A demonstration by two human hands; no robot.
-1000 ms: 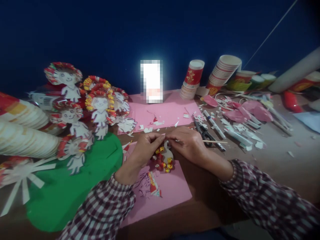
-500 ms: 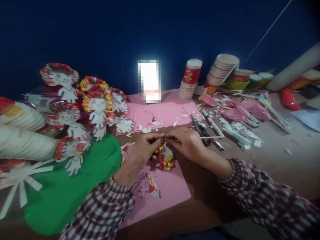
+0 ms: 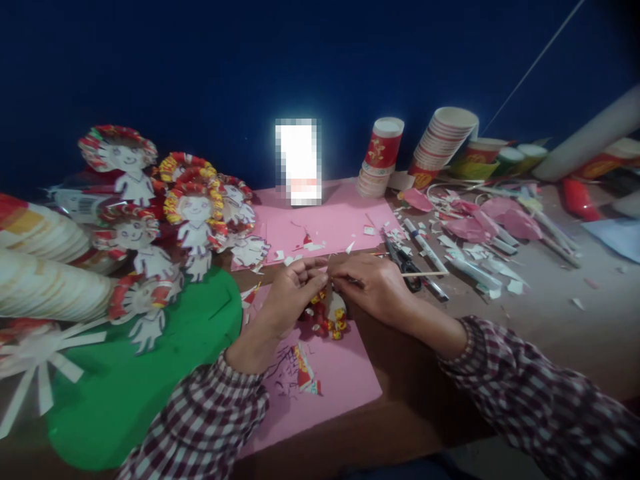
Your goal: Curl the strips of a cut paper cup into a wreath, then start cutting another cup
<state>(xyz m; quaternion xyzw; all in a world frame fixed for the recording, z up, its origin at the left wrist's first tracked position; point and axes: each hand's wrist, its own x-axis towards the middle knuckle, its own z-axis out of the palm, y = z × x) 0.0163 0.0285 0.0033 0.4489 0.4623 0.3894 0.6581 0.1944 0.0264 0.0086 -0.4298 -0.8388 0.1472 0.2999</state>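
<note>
A cut paper cup (image 3: 336, 303) with curled red and yellow strips hangs under my fingertips, above the lower pink sheet (image 3: 345, 380). My left hand (image 3: 295, 290) pinches its upper edge between thumb and index finger, with the other fingers loosely bent. Close against it, my right hand (image 3: 373, 283) has its fingers closed at the same spot. A thin wooden stick (image 3: 425, 274) runs out from behind the right hand, level with the fingertips, and appears held in it. My fingers hide the strip between them.
Paper dolls with curled rims (image 3: 195, 210) and stacked cups (image 3: 50, 283) stand left, by a green round mat (image 3: 145, 393). Behind are a bright blurred-out rectangle (image 3: 300, 160) and more cups (image 3: 385, 150). Scissors (image 3: 397, 257), a marker (image 3: 425, 243) and paper scraps (image 3: 465, 247) lie right.
My left fingers have loosened and lifted slightly from the right fingertips. The right fingers have curled in a little, and the paper cup has turned slightly beneath.
</note>
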